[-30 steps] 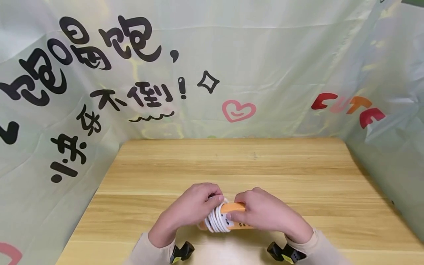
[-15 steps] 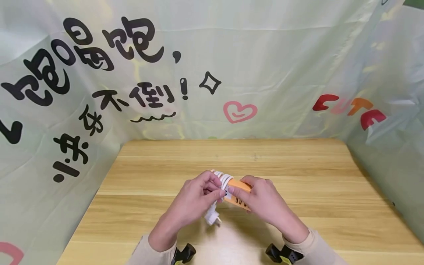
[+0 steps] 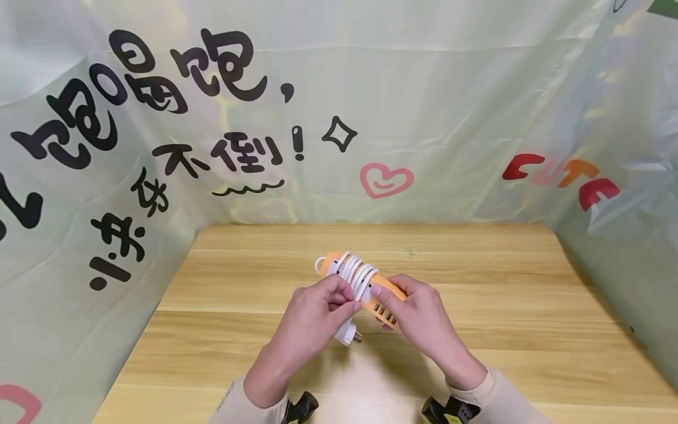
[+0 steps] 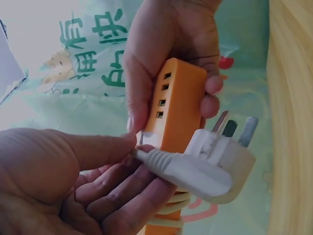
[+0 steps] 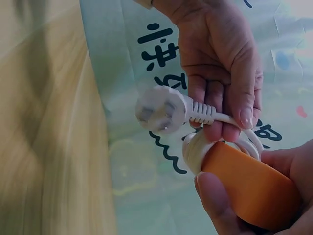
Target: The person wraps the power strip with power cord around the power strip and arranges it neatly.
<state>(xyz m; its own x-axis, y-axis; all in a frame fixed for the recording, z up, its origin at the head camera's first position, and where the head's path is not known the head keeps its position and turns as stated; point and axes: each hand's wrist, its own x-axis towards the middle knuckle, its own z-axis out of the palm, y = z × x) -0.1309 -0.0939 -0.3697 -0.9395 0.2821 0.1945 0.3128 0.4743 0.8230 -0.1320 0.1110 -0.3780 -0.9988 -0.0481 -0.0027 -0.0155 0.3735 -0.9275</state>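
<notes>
An orange power strip (image 3: 389, 288) with a row of USB ports is held tilted above the table, its white cord (image 3: 356, 272) wound several times round its far half. My right hand (image 3: 424, 312) grips the near end of the strip, thumb on top and fingers beneath. Between thumb and fingers my left hand (image 3: 318, 312) pinches the cord just behind the plug. The white three-pin plug (image 4: 210, 171) juts past the left fingers in the left wrist view, its metal pins bare. In the right wrist view the cord (image 5: 224, 117) runs from the plug under the left thumb to the coils.
The wooden table (image 3: 477, 265) spreads beneath both hands. A pale green printed cloth (image 3: 450, 106) with black characters and a pink heart hangs behind it and along both sides. Black camera mounts (image 3: 302, 406) sit at the wrists.
Both hands have lifted the power strip up and away from the body, tilting its coiled end farther out. The plug, hidden at first, now hangs below my left fingers.
</notes>
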